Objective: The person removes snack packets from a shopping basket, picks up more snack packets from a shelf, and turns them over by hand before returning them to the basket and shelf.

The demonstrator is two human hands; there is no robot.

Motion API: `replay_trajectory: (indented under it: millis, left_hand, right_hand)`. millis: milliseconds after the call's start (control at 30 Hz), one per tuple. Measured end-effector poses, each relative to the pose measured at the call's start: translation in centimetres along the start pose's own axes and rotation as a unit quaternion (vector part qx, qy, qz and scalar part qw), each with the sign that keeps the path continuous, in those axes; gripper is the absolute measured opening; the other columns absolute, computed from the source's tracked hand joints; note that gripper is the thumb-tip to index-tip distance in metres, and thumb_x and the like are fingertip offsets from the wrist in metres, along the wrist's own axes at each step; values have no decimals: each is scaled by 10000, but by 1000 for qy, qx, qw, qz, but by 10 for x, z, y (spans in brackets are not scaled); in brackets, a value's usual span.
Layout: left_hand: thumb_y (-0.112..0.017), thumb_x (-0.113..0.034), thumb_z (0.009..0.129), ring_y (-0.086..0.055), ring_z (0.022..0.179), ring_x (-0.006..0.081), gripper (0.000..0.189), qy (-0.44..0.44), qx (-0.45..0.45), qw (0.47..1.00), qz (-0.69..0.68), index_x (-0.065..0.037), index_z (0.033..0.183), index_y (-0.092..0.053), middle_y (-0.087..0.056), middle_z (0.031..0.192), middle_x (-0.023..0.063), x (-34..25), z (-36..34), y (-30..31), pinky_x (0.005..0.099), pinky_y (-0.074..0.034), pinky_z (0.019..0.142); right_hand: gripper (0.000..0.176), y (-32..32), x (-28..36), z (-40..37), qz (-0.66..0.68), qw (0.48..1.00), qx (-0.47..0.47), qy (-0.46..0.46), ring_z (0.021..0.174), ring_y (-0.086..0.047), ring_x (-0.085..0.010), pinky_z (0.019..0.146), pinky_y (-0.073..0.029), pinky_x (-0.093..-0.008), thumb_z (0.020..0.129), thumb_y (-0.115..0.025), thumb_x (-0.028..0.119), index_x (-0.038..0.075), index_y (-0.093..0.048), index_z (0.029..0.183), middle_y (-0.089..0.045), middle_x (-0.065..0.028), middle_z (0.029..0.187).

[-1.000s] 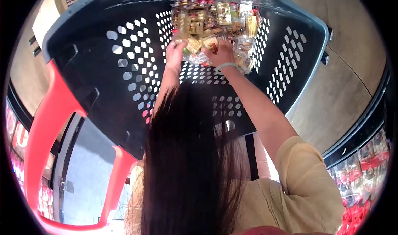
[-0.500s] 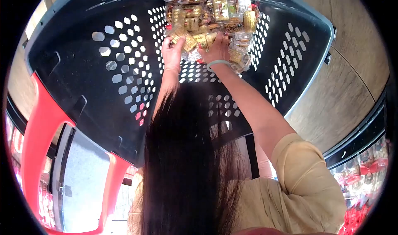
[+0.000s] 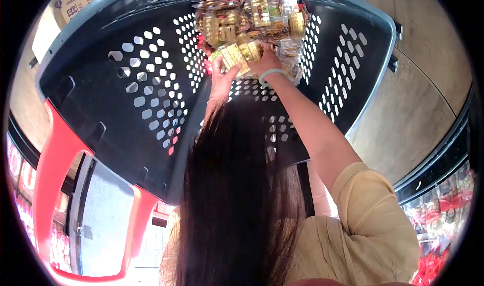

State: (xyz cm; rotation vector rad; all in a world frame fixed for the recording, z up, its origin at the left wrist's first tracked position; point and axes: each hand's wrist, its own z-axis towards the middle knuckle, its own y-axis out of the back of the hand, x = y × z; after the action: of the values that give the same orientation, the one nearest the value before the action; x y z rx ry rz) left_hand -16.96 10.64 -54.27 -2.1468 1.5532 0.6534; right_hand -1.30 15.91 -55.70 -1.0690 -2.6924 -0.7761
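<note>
Deep in a black perforated basket [image 3: 80, 109], my left hand [image 3: 222, 80] is closed round the edge of a gold snack packet [image 3: 234, 58] in clear wrap. My right hand [image 3: 267, 61] curls its fingers over a second gold packet [image 3: 250, 50] right beside the first one. The two packets touch or nearly touch. Beyond both hands lies a heap of similar wrapped snack packets [image 3: 261, 13], mostly gold, some with red or green. A pale band [image 3: 272, 73] circles my right wrist. Long dark hair hides much of my left forearm.
The basket has a red handle frame [image 3: 53, 160] at the left. A cardboard box [image 3: 73, 5] stands beyond the basket's far left edge. Wood-look panels [image 3: 423, 94] lie to the right, and racks of packaged goods [image 3: 443, 215] are at lower right.
Both hands have come slightly nearer to me and to the right, with the gold packet in my left hand now turned more face-up. The view has shifted, showing more of the cardboard box.
</note>
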Motion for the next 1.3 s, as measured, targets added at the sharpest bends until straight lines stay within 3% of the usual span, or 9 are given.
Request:
replay_trajectory:
  millis: [200,267,333,433,700,867,1067,1133,1300]
  left_hand:
    - [-720,-55,780,-534,1105,230,923,-24,-37,999,14,-105,1463,-101,-516,1241,146,-22,-13,-17,339,-470,887]
    - [-745,-97,770,-491,1170,229,974,41,51,997,-30,-75,1479,-78,-495,1276,157,-16,-2,-11,343,-430,949]
    - [-762,-182,768,-469,1200,212,853,112,51,992,-21,3,1417,-239,-498,1286,129,-11,4,-9,339,-332,1033]
    - [-727,-130,809,-538,1089,231,667,140,57,978,-147,-36,1318,-307,-528,1192,141,-15,6,-10,398,-482,902]
    - [-684,-245,858,-559,1094,218,652,203,140,967,-71,-37,1362,-327,-522,1248,103,-41,-52,0,387,-494,883]
    - [-721,-134,823,-592,981,187,586,72,121,983,-119,13,1279,-383,-572,1159,127,-80,-116,-31,345,-502,842]
    - [-743,-120,773,-567,1007,198,718,-58,125,989,56,25,1312,-291,-536,1151,147,-182,-228,-80,336,-493,859]
    - [-765,-114,736,-536,1054,213,785,-203,118,958,162,30,1314,-253,-496,1188,159,-203,-257,-93,331,-483,875]
    - [-834,-131,662,-497,1084,211,855,-255,244,928,118,16,1275,-257,-469,1186,158,-253,-326,-113,341,-460,888]
  right_hand:
    - [705,-26,-36,29,91,995,-18,22,1080,-594,-268,923,-472,-352,738,-736,298,49,-422,1318,-579,-155,1222]
    - [628,-16,-37,36,308,939,150,-39,1047,-587,-221,850,-501,-334,774,-720,272,44,-460,1298,-575,-113,1223]
    - [577,-9,-31,31,344,920,161,-97,1042,-566,-192,788,-513,-323,802,-711,285,62,-490,1287,-573,-82,1212]
    - [588,9,-14,12,300,923,212,-112,1060,-548,-183,775,-510,-336,811,-706,401,107,-512,1282,-578,-62,1198]
    - [555,22,-20,-65,326,921,204,-59,913,-620,-185,682,-539,-309,810,-693,431,72,-562,1213,-595,-85,1165]
    - [631,85,25,-151,435,884,154,-72,1029,-601,-193,765,-545,-338,818,-702,394,98,-455,1317,-559,-77,1224]
    - [677,166,47,-268,504,846,167,42,1127,-546,-194,896,-505,-384,811,-735,289,128,-382,1366,-526,-52,1250]
    - [668,186,52,-305,569,795,179,113,1131,-532,-190,934,-456,-361,819,-731,203,100,-375,1375,-531,-57,1259]
    - [663,225,59,-377,553,787,147,230,1118,-534,-166,883,-481,-306,829,-720,179,78,-379,1388,-539,-65,1260]
